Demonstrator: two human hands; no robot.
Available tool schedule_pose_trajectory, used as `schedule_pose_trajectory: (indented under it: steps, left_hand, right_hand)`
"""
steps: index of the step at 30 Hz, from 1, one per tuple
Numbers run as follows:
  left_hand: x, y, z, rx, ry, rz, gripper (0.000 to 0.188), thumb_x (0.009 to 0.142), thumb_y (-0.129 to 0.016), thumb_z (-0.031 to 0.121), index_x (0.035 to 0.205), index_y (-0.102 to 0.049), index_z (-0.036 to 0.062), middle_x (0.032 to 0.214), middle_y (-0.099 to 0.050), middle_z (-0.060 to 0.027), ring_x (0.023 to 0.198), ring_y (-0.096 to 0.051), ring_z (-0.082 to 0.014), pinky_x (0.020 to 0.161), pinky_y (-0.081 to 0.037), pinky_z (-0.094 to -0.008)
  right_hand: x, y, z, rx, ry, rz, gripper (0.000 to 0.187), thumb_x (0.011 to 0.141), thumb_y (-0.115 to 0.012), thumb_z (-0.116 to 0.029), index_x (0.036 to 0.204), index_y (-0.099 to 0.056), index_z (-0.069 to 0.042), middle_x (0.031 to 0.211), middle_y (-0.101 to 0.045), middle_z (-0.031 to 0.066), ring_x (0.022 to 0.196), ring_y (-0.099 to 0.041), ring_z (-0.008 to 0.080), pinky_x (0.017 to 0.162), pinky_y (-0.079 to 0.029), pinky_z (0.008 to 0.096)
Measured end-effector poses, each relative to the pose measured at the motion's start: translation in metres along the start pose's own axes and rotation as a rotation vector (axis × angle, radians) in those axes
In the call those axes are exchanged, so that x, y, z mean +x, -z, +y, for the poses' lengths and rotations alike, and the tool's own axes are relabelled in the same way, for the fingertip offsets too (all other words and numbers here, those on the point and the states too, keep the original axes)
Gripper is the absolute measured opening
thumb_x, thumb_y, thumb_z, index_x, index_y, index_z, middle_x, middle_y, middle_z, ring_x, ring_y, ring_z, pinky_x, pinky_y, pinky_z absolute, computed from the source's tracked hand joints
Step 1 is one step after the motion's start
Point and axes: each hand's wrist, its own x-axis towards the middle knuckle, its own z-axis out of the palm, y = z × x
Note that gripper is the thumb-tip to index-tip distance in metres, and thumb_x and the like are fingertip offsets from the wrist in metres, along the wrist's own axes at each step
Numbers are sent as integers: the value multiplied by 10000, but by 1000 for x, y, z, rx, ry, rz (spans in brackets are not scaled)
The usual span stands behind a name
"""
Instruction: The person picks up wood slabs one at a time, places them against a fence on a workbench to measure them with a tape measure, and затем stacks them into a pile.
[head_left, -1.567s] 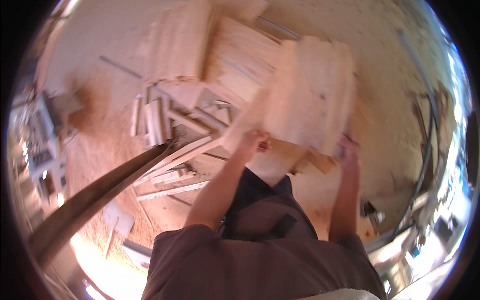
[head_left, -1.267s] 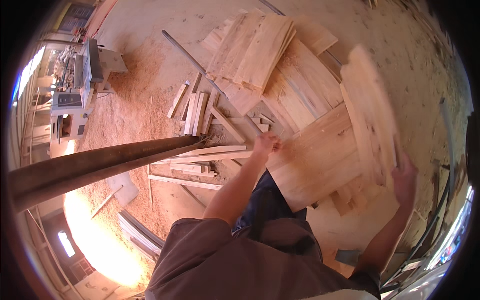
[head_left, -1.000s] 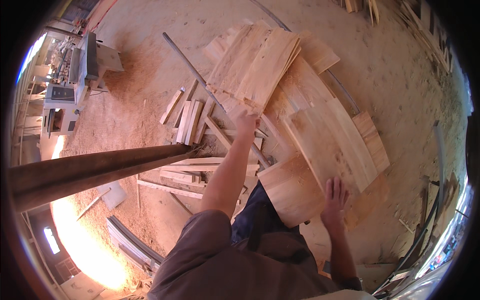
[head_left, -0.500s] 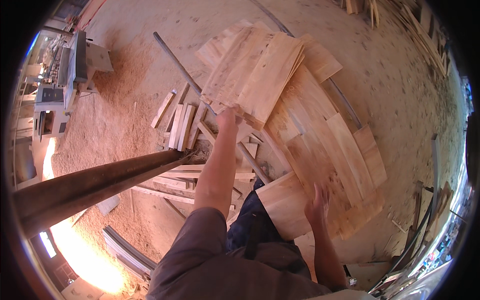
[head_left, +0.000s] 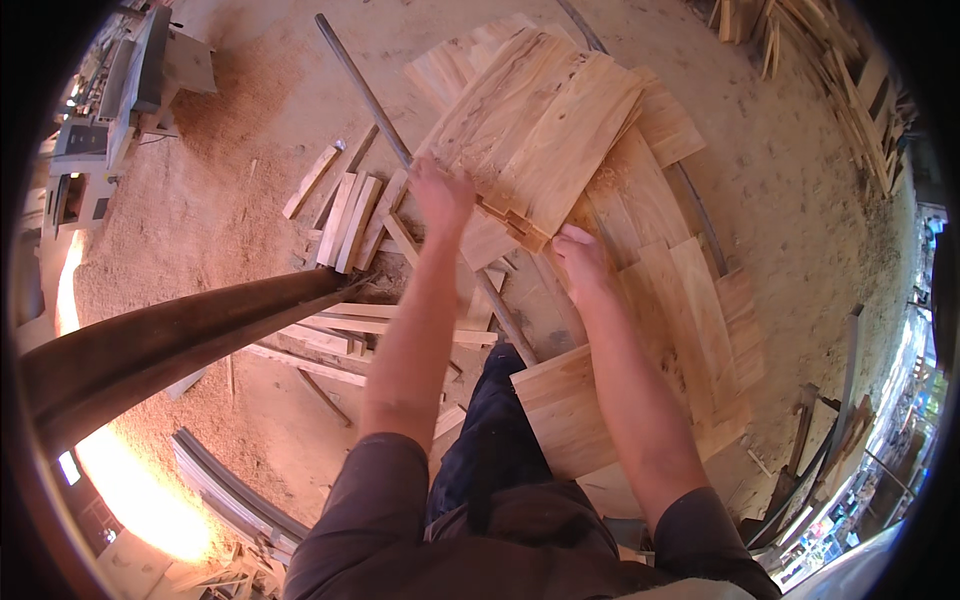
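The stack of wide planks (head_left: 540, 130) lies on the sawdust floor (head_left: 230, 200), ahead of the person, on top of other flat boards (head_left: 690, 320) spread to the right. No container shows here; the wood lies loose. The left hand (head_left: 440, 192) is set on the stack's near left edge, fingers (head_left: 428, 170) curled over the rim of the top planks. The right hand (head_left: 580, 262) meets the stack's near corner, fingers (head_left: 572, 238) bent against the plank ends; whether they clasp a plank cannot be told. Both forearms reach straight forward, bare below dark short sleeves. Left of the hands lie narrow offcuts (head_left: 345, 215), with a thin rod (head_left: 365, 90) running past the stack. A dark beam (head_left: 170, 345) crosses at left, and a woodworking machine (head_left: 110, 110) stands far left.
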Motion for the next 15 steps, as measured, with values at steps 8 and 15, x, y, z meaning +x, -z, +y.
schedule_pose_trajectory:
  steps: [8, 15]
  left_hand:
    - [36, -4, -52, 261, -46, -279, 712, 771, -733, 228, 1374, -481, -56, 1283, -581, -273, 1223, -497, -459, 1086, -369, -540]
    - [-39, 17, -8, 47, 15, -305, 708, 785, -764, 223, 1380, -495, -49, 1186, -570, -282, 1144, -517, -447, 1010, -428, -517]
  right_hand:
    - [25, -4, -2, -170, -16, 106, 172, 916, -636, -95, 1058, -684, -11, 974, -683, 69, 781, -642, 164, 772, -508, 238]
    - [29, 72, -26, 6, 1, 248, 257, 951, -646, -129, 1157, -623, 24, 1069, -682, 116, 892, -673, 239, 790, -588, 362]
